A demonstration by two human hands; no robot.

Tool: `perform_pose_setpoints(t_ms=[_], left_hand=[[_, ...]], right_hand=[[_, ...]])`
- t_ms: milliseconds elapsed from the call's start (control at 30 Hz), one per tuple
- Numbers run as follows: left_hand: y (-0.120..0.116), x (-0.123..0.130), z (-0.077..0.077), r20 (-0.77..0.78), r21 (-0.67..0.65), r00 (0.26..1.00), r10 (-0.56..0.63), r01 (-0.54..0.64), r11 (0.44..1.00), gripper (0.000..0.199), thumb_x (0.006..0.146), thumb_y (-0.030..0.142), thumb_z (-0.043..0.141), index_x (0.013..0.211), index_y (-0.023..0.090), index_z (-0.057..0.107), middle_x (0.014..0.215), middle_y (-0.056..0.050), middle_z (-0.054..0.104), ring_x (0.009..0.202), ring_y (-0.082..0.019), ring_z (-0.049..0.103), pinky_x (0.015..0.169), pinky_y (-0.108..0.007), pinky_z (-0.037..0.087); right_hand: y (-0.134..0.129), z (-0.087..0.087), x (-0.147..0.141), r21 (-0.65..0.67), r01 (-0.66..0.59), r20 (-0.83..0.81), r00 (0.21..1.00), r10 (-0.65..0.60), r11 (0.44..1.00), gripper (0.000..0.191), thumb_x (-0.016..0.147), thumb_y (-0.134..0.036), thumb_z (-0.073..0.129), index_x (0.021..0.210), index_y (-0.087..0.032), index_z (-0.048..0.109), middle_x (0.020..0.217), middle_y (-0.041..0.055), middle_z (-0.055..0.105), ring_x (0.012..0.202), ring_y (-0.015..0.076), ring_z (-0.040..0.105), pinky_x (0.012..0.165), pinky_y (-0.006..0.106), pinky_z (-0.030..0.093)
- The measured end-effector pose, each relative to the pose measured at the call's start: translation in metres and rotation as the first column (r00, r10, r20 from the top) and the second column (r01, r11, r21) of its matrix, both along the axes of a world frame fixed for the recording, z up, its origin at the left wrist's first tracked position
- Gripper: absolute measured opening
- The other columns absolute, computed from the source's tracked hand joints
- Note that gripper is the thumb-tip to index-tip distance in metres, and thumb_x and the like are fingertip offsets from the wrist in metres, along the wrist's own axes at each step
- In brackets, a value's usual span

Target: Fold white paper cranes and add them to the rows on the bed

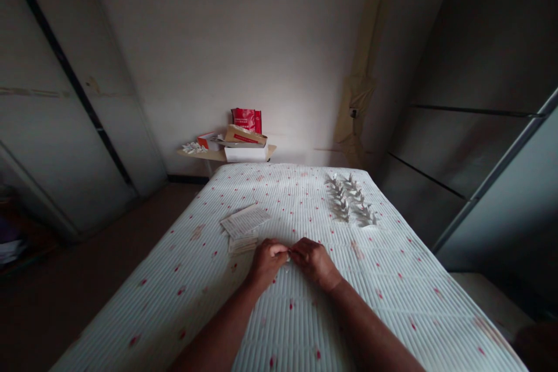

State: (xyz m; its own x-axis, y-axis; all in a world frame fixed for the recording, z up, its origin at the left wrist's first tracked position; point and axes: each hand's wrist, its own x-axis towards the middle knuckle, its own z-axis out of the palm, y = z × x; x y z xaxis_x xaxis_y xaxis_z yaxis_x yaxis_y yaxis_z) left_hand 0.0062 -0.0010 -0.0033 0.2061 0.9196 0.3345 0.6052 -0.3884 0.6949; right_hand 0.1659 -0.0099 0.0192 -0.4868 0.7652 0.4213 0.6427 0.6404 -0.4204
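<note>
My left hand [267, 260] and my right hand [314, 261] meet above the middle of the bed. Both are closed, with fingertips pinching a small piece of folded paper [288, 261]. Most of that paper is hidden behind the fingers, so its shape cannot be made out. Just beyond my left hand lies a loose pile of printed paper sheets [246, 220], the top one turned at an angle. Farther off to the right, several folded paper cranes [342, 200] stand in two rows on the patterned bedcover [296, 314].
Past the bed's far end, a small table [211, 155] holds a white box [246, 154], a red bag [244, 120], a brown packet [246, 135] and a heap of white folded pieces [194, 147]. Cabinets flank the bed: a pale one [56, 145] left, a dark one [436, 145] right.
</note>
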Motion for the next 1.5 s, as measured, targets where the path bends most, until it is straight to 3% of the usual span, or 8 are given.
perform_pose_setpoints(t_ms=[367, 767, 933, 1067, 1500], left_hand=[[-0.004, -0.006, 0.001, 0.003, -0.008, 1.000, -0.024, 0.024, 1.000, 0.024, 0.064, 0.005, 0.050, 0.074, 0.017, 0.069, 0.073, -0.002, 0.065, 0.076, -0.015, 0.058, 0.071, -0.024, 0.043], [-0.002, -0.009, 0.003, -0.060, 0.003, 0.998, 0.018, -0.018, 1.000, 0.022, 0.060, 0.006, 0.050, 0.065, 0.018, 0.068, 0.067, -0.002, 0.065, 0.073, -0.017, 0.058, 0.070, -0.027, 0.044], [-0.001, -0.013, 0.002, -0.006, -0.035, 1.000, -0.002, 0.001, 0.999, 0.027, 0.062, 0.006, 0.049, 0.072, 0.019, 0.071, 0.074, -0.002, 0.069, 0.078, -0.017, 0.061, 0.075, -0.028, 0.045], [0.000, -0.014, 0.000, 0.036, -0.078, 0.999, 0.003, 0.000, 0.997, 0.034, 0.063, 0.005, 0.047, 0.082, 0.019, 0.071, 0.083, -0.003, 0.070, 0.083, -0.017, 0.062, 0.078, -0.028, 0.046], [-0.001, -0.018, -0.001, 0.242, -0.188, 0.969, 0.054, -0.008, 0.982, 0.048, 0.059, 0.003, 0.042, 0.098, 0.018, 0.066, 0.102, -0.004, 0.068, 0.097, -0.016, 0.060, 0.090, -0.029, 0.045]], right_hand=[[-0.003, -0.002, -0.005, 0.017, 0.046, 0.065, 0.997, -0.047, 0.999, 0.017, 0.086, -0.014, 0.048, 0.076, -0.016, 0.062, 0.074, 0.0028, 0.061, 0.068, 0.0118, 0.058, 0.063, 0.020, 0.040], [-0.001, -0.009, -0.015, 0.059, 0.101, 0.161, 0.981, -0.110, 0.993, 0.014, 0.084, -0.014, 0.047, 0.077, -0.014, 0.059, 0.074, 0.0041, 0.059, 0.065, 0.0130, 0.057, 0.060, 0.022, 0.039], [-0.001, -0.004, -0.003, -0.028, 0.046, -0.005, 0.999, -0.046, 0.999, 0.022, 0.088, -0.020, 0.043, 0.086, -0.018, 0.065, 0.081, 0.0044, 0.065, 0.075, 0.0133, 0.061, 0.068, 0.021, 0.043], [0.003, -0.006, 0.006, -0.050, 0.108, -0.178, 0.977, -0.115, 0.993, 0.026, 0.087, -0.019, 0.040, 0.094, -0.018, 0.066, 0.088, 0.0065, 0.068, 0.079, 0.0149, 0.063, 0.071, 0.023, 0.046], [0.008, -0.010, 0.011, -0.094, 0.155, -0.275, 0.945, -0.175, 0.983, 0.026, 0.072, -0.004, 0.048, 0.084, -0.018, 0.066, 0.086, 0.0049, 0.062, 0.077, 0.0139, 0.060, 0.071, 0.024, 0.046]])
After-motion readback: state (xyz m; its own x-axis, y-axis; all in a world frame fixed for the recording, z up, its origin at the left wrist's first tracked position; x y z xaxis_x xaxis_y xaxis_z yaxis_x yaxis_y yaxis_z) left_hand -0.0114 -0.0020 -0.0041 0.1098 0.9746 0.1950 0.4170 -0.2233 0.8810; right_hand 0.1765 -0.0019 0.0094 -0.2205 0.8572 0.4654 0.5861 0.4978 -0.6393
